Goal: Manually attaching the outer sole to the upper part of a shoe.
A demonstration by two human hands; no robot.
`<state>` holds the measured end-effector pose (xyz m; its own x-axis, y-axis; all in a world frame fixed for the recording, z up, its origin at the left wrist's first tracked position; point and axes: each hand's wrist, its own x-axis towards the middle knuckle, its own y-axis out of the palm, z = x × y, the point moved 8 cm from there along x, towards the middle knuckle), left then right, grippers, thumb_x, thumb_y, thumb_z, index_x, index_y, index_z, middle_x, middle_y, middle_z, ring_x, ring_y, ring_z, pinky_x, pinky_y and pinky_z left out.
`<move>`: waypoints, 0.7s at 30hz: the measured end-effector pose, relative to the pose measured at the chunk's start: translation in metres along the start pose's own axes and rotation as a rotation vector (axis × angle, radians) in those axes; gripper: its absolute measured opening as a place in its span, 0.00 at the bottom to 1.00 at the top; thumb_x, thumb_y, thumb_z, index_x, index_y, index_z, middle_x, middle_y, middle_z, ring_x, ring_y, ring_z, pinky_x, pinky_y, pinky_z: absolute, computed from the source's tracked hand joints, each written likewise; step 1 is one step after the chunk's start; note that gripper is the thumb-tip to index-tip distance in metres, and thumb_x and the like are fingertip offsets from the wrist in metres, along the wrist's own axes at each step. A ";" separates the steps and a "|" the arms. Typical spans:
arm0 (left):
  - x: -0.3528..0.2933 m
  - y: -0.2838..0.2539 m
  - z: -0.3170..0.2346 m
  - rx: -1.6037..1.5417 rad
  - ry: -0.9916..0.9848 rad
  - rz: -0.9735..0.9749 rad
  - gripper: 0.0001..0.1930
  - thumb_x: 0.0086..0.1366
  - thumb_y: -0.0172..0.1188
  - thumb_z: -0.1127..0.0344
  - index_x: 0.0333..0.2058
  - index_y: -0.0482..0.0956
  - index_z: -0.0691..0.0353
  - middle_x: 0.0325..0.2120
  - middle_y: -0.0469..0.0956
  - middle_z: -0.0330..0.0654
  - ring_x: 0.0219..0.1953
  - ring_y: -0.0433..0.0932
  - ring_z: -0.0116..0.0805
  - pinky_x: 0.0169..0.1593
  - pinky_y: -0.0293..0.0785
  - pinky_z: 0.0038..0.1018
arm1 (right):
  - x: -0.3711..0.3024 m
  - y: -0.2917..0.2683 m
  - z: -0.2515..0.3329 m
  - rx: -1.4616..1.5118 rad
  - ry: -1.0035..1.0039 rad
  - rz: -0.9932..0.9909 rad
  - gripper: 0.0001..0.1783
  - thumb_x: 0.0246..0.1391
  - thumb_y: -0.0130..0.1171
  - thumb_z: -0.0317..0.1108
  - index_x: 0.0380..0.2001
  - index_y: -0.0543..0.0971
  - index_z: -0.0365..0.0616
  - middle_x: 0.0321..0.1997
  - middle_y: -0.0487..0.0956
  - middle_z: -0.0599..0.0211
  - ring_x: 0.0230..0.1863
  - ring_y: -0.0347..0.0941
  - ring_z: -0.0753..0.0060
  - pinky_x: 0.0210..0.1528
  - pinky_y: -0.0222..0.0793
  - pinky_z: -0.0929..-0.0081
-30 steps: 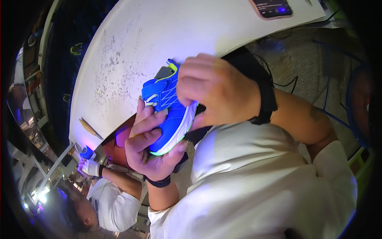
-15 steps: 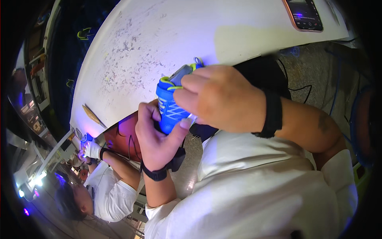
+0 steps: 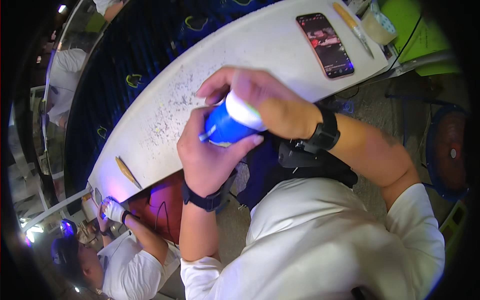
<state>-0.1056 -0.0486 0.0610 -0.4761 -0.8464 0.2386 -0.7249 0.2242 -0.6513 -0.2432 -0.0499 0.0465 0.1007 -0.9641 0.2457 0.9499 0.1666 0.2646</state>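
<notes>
A small blue shoe with a white end is held up over the near edge of the white table. My left hand grips its blue part, the thumb along the near side. Around the white end curls my right hand, its fingers reaching over the far side; the thumb is smeared by motion. The shoe's opening is turned out of sight, and blur hides its detail. Both my wrists wear black straps.
On the white table lie a phone, a wooden-handled tool and another pointed tool. A tape roll is at the far right. Beyond runs a dark belt with yellow-green-rimmed items. A co-worker sits at left; a fan stands right.
The shoe has been turned over, so its laces and opening no longer show and a white end does. My right hand has shifted onto that end. The view has swung rightward.
</notes>
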 end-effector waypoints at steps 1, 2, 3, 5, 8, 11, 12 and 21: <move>0.000 0.001 0.004 0.064 -0.048 0.105 0.30 0.45 0.80 0.62 0.45 0.76 0.65 0.32 0.82 0.48 0.36 0.84 0.41 0.44 0.78 0.32 | 0.001 0.008 0.008 -0.095 -0.086 0.062 0.31 0.59 0.59 0.60 0.44 0.81 0.38 0.50 0.78 0.57 0.52 0.75 0.64 0.57 0.70 0.68; 0.001 -0.005 0.005 0.067 -0.054 0.059 0.25 0.45 0.79 0.65 0.41 0.79 0.65 0.29 0.83 0.48 0.33 0.85 0.39 0.41 0.79 0.31 | 0.003 0.009 0.013 -0.102 -0.099 0.065 0.31 0.59 0.59 0.60 0.44 0.81 0.38 0.50 0.78 0.57 0.52 0.75 0.64 0.57 0.70 0.68; -0.001 -0.006 0.008 0.070 -0.044 0.051 0.25 0.45 0.79 0.65 0.41 0.79 0.65 0.29 0.83 0.48 0.33 0.85 0.39 0.41 0.79 0.31 | 0.003 0.020 0.018 -0.288 -0.117 0.182 0.27 0.53 0.64 0.52 0.45 0.81 0.39 0.53 0.77 0.55 0.54 0.74 0.59 0.59 0.69 0.66; -0.006 -0.009 0.020 -0.050 -0.085 0.025 0.25 0.44 0.78 0.66 0.42 0.79 0.65 0.30 0.83 0.48 0.34 0.85 0.37 0.41 0.79 0.31 | 0.007 0.032 0.020 -0.480 -0.149 0.299 0.25 0.46 0.69 0.45 0.45 0.81 0.40 0.56 0.75 0.52 0.57 0.73 0.54 0.61 0.68 0.64; -0.015 -0.010 0.041 -0.093 -0.139 0.045 0.27 0.43 0.81 0.64 0.41 0.80 0.67 0.31 0.84 0.44 0.35 0.82 0.28 0.42 0.78 0.28 | 0.015 0.045 0.001 -0.435 -0.082 0.425 0.18 0.40 0.69 0.35 0.38 0.82 0.42 0.51 0.77 0.51 0.56 0.74 0.51 0.61 0.68 0.63; -0.026 -0.003 0.061 -0.217 -0.210 0.055 0.27 0.42 0.83 0.67 0.41 0.80 0.68 0.32 0.83 0.38 0.36 0.79 0.23 0.44 0.77 0.25 | 0.018 0.033 -0.014 -0.125 -0.004 0.319 0.15 0.40 0.69 0.33 0.34 0.81 0.41 0.47 0.79 0.55 0.53 0.76 0.58 0.58 0.68 0.66; -0.032 -0.004 0.067 -0.295 -0.268 0.010 0.27 0.41 0.83 0.68 0.41 0.80 0.67 0.32 0.83 0.38 0.36 0.79 0.23 0.44 0.77 0.25 | 0.018 0.024 -0.023 -0.011 0.042 0.253 0.11 0.40 0.63 0.28 0.32 0.80 0.40 0.43 0.79 0.60 0.49 0.75 0.67 0.55 0.68 0.71; -0.025 -0.009 0.043 -0.037 -0.196 0.054 0.25 0.46 0.80 0.61 0.40 0.80 0.66 0.28 0.82 0.48 0.32 0.84 0.38 0.39 0.78 0.31 | 0.005 0.048 -0.013 -0.103 0.046 0.242 0.36 0.41 0.59 0.22 0.57 0.61 0.45 0.46 0.67 0.64 0.50 0.65 0.70 0.58 0.61 0.74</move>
<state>-0.0656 -0.0505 0.0296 -0.4114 -0.9097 0.0569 -0.7206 0.2864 -0.6315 -0.1930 -0.0499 0.0481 0.3397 -0.9075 0.2470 0.9214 0.3738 0.1065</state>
